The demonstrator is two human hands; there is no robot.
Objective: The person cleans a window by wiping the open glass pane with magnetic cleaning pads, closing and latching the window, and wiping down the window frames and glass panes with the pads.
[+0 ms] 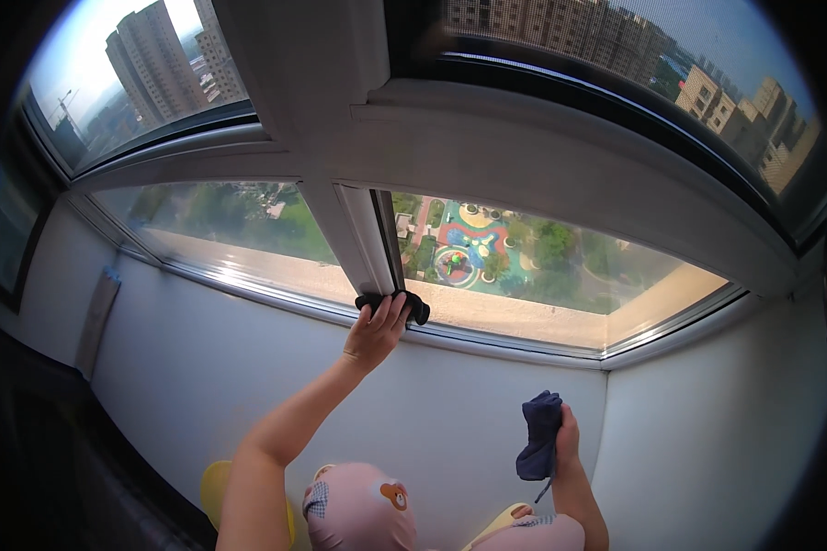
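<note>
My left hand [375,332] reaches up to the foot of the upright window bar [363,241], fingers bent over a bunched black cloth [416,309]. The cloth lies against the frame where the bar meets the lower rail. Lower down on the right, my right hand [568,435] grips a folded dark navy fabric bundle [539,432]. A thin cord hangs from the bundle's lower end. My right fingers are partly hidden behind it.
White window frames [579,156] surround the panes, with a tiled wall-like white surface [202,340] below. Through the glass lie a colourful playground [469,243] and tall buildings [156,60]. A grey strip [99,317] stands at left. My pink-clad knees [358,510] and a yellow slipper [215,487] are below.
</note>
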